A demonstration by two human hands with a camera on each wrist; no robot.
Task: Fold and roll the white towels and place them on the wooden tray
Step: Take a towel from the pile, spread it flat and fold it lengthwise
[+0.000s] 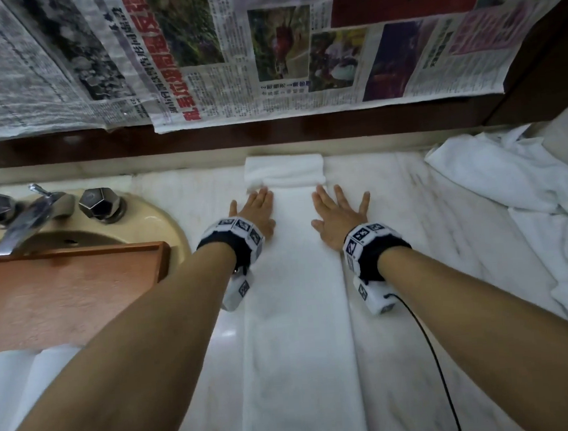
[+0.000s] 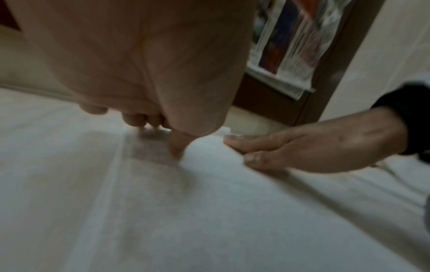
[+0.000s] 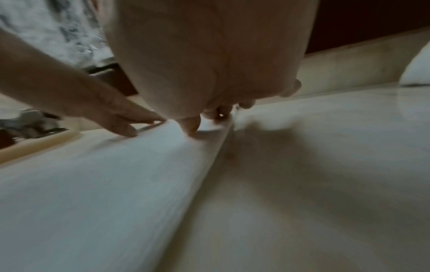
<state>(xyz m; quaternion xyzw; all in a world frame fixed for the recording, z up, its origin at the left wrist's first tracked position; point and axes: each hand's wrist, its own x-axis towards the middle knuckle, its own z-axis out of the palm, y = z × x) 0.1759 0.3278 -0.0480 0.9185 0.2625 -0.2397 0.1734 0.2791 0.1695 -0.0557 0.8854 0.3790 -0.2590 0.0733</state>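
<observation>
A white towel (image 1: 294,299) lies folded into a long narrow strip on the marble counter, running from the front edge to the back, where its far end (image 1: 284,171) is folded over or rolled. My left hand (image 1: 257,214) lies flat on the strip's left edge, fingers straight. My right hand (image 1: 338,216) lies flat on its right edge, fingers spread. The wrist views show the left hand (image 2: 144,121) and the right hand (image 3: 209,114) with fingertips down at the towel's edges (image 2: 209,150) (image 3: 163,139). The wooden tray (image 1: 68,293) sits at left over the sink.
A beige sink (image 1: 154,225) with a chrome tap (image 1: 24,218) and two dark knobs is at the left. A heap of loose white towels (image 1: 529,202) covers the counter's right side. Two white rolls (image 1: 23,375) lie in front of the tray. Newspaper (image 1: 228,49) covers the wall.
</observation>
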